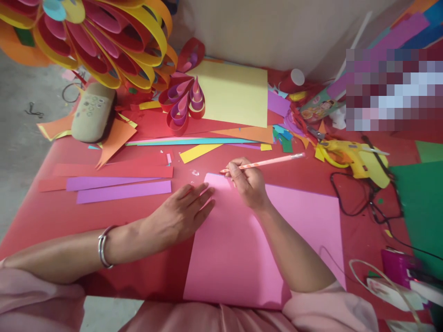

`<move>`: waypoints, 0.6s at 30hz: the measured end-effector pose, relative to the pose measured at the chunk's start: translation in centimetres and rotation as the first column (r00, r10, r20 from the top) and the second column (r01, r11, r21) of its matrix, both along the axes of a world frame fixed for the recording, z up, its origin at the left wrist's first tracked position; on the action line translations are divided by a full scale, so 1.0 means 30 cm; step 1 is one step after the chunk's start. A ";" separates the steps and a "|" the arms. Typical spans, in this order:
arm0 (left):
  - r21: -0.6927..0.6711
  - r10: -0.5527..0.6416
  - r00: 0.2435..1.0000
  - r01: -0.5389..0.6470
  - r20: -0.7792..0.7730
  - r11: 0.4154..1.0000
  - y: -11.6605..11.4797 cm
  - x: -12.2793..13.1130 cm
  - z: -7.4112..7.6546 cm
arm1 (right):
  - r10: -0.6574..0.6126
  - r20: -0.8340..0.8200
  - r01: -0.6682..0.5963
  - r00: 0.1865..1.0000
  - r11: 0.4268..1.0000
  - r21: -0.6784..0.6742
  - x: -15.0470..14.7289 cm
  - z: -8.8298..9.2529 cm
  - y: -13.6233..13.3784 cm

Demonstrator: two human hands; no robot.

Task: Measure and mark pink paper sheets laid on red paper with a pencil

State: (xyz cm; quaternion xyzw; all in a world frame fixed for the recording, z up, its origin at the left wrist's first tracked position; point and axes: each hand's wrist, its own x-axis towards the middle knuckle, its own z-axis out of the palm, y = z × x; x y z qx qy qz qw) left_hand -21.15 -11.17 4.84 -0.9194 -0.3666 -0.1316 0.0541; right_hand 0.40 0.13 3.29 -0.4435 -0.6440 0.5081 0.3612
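Note:
A large pink sheet of paper [235,249] lies on the red table in front of me. Its top left corner is under the fingers of my left hand [187,207], which rests there with fingers stretched and holds nothing. My right hand [245,182] is closed around a pink pencil [277,161], its tip pointing left near the sheet's top edge. Whether the tip touches the paper I cannot tell. To the left lie purple paper strips [128,190] and red paper strips [117,170].
Paper loop flowers [183,101] and a pale yellow sheet [235,92] lie at the back. A grey case [93,113] sits back left. At right are a yellow glue gun [360,159], its black cord [337,203], a green sheet [420,198] and a white power strip [394,293].

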 end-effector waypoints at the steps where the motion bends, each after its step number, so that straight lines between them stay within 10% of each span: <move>1: 0.008 0.004 1.000 -0.004 0.000 1.000 0.000 0.002 -0.001 | 0.001 -0.002 -0.001 1.000 1.000 -0.002 0.000 0.000 0.000; 18: -0.030 0.062 0.994 -0.059 0.092 0.998 0.014 0.006 -0.046 | 0.001 -0.002 -0.001 1.000 1.000 -0.013 0.000 -0.002 0.000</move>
